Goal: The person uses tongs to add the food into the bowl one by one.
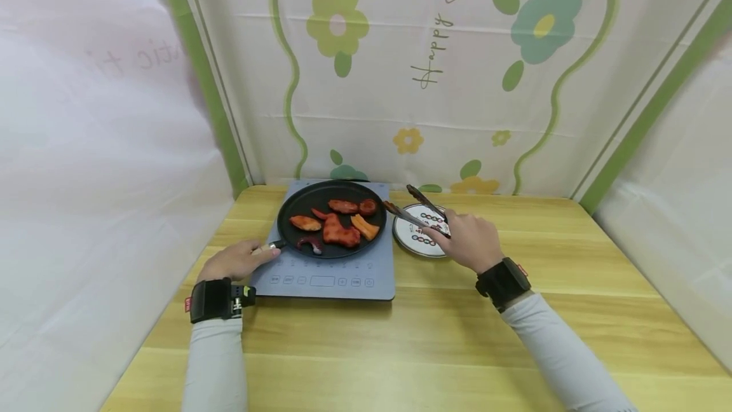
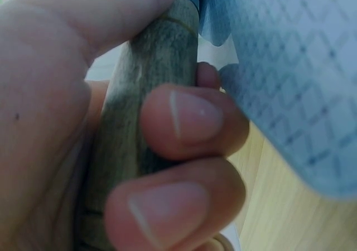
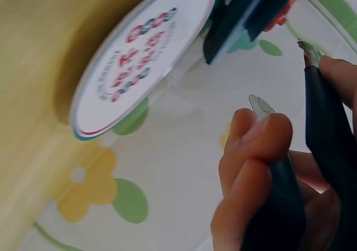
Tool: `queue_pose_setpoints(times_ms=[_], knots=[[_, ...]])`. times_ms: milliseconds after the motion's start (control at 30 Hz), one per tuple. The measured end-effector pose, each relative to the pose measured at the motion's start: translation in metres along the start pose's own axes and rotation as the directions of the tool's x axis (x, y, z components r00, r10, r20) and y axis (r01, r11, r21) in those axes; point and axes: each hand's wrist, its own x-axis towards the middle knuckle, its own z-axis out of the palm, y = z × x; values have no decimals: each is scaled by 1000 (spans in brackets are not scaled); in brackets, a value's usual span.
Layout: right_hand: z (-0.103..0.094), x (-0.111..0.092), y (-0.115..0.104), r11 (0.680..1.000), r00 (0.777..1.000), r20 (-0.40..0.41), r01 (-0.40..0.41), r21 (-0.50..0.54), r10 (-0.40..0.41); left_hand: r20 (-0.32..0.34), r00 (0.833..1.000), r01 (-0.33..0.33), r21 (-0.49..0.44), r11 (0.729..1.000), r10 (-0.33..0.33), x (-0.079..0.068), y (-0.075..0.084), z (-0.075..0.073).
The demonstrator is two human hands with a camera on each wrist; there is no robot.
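My left hand [image 1: 234, 260] grips the pan's handle; up close, that handle [image 2: 148, 61] has a wood-grain look, and the fingers curl round it. The round black frying pan [image 1: 300, 201] rests on a flat induction cooktop [image 1: 320, 288]. Inside lie a red wing-shaped piece [image 1: 340, 233], orange strips [image 1: 365, 227], a purple curled tentacle-like piece [image 1: 311, 244] and several other reddish pieces. With my right hand [image 1: 473, 240] I hold tongs [image 1: 425, 199], their arms spread apart with nothing between the tips. One tip reaches the pan's right rim; the tongs pass over a white printed plate [image 1: 408, 235].
The cooktop and plate stand on a wooden table [image 1: 457, 348], near its back edge. White fabric [image 1: 377, 100] printed with flowers hangs right behind them. More white fabric closes in the left side [image 1: 103, 177] and the right side [image 1: 675, 196].
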Motion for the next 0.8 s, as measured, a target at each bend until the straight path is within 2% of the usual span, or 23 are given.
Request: queue_pose_setpoints(times_ms=[267,567,800], knots=[[17,-8,13,999,1000,13,-25,-37,25,5,1000,-11,-13,1000,11,-3,2,-2],[39,-12,27,995,988,119,-92,-31,95,9,1000,-26,-3,1000,26,-3,3,-2],[54,-11,32,991,982,141,-119,-55,126,14,1000,-16,-3,1000,16,-3,3,-3]])
